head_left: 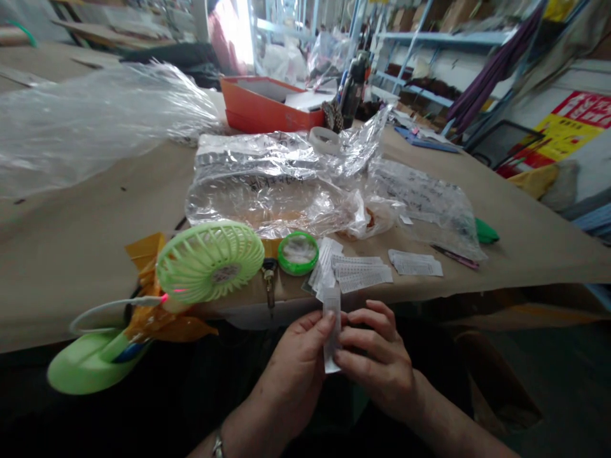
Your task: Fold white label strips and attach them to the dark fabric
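Observation:
A narrow white printed label strip point(331, 299) stands upright just past the table's front edge. It is pinched in my left hand point(300, 362), the thumb lying across its face. My right hand point(379, 359) curls in from the right, its fingertips at the strip's edge and lower end. Whether the strip is one label or a thin stack, I cannot tell. Right behind it on the table lie overlapping labels point(363, 272), and another fanned bundle of labels point(415, 263) rests farther right. A round green-rimmed dish point(298, 253) with whitish contents sits left of the labels.
A green fan point(210, 264), wrapped with orange tape and cabled, stands at the front left. Beside it lies a small pointed tool point(270, 283). Clear plastic bags point(272, 191) cover the middle, with a tape roll point(324, 138) and an orange box point(267, 114) behind. A pen point(454, 256) lies right.

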Demonstrator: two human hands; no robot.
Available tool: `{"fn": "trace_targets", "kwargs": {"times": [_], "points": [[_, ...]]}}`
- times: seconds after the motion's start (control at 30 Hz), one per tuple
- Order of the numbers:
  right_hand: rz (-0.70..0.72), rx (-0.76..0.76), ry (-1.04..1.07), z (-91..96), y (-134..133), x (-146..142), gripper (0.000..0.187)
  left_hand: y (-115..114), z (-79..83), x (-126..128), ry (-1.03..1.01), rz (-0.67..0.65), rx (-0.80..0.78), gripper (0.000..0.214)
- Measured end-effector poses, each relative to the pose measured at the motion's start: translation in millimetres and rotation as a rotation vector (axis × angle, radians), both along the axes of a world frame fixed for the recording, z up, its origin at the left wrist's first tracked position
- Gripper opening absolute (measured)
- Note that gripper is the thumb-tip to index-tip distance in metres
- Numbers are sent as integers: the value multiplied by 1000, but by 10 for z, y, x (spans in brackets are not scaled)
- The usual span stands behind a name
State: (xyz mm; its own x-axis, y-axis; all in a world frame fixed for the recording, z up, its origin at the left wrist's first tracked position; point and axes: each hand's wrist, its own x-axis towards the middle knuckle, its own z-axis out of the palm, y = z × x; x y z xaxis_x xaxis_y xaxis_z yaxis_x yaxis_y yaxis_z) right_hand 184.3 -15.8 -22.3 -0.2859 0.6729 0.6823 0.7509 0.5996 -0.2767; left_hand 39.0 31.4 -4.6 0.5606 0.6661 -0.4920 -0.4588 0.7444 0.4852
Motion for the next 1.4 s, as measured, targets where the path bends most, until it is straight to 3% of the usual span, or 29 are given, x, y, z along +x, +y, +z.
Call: {"fn": "trace_targets", "kwargs": {"times": [0.1,0.2,0.3,0.43,0.57,0.7,0.87,1.03,1.2,1.27,1.4], "points": [[6,-23,5,43,25,92,12,-11,-27,27,67,-5,8,19],[-132,-35,-52,78,170,248,24,-29,-64,29,179,-61,49,22],[-289,-39,-184,63,314,356,22,-54,-84,23,240,-89,74,23],[-309,-9,-200,6,401,394,14,-70,-71,24,308,-108,31,19],[-251,9,-46,0,389,401,13,-51,-43,20,306,-125,-17,15],[-79,-2,115,46,248,331,14,-30,-29,6,214,-163,-71,16],[181,-110,21,44,63,165,10,-46,-63,14,-3,-136,-80,15],[223,-132,-16,-8,20,112,15,-86,-88,35,-46,-130,-98,18],[220,-124,10,29,-14,210,11,-105,-80,50,51,-145,-75,21],[119,-122,33,40,1,374,21,-110,-86,50,136,-164,-95,22],[-418,-87,-117,31,79,853,41,-121,-153,52,244,-178,-106,23]]}}
